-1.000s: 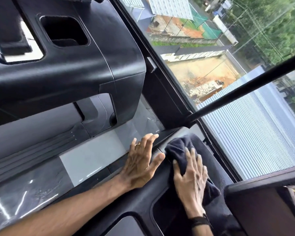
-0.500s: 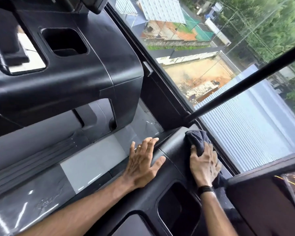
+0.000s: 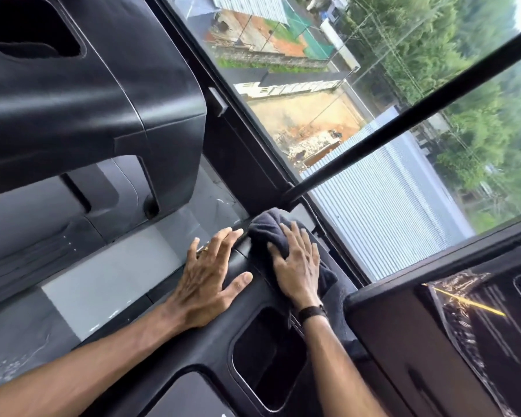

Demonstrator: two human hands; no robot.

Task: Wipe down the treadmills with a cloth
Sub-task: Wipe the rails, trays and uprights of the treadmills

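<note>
A dark grey cloth (image 3: 265, 233) lies bunched on the far corner of the black treadmill console (image 3: 211, 347). My right hand (image 3: 298, 266) lies flat on top of the cloth and presses it against the console's upper edge, fingers spread toward the window. My left hand (image 3: 208, 278) rests palm down on the console just left of the cloth, fingers apart, holding nothing; a ring shows on one finger. A rectangular cup recess (image 3: 268, 356) in the console opens below my right wrist, which wears a black band.
A second treadmill's black console (image 3: 88, 100) stands at the upper left, with grey floor (image 3: 109, 275) between them. A large window (image 3: 388, 206) with a dark diagonal bar (image 3: 418, 106) is directly beyond the cloth. A glossy screen (image 3: 478, 326) sits at the right.
My right hand has swept the cloth from the console's near surface up toward its far corner, then slightly left toward my left hand. My left hand has stayed planted.
</note>
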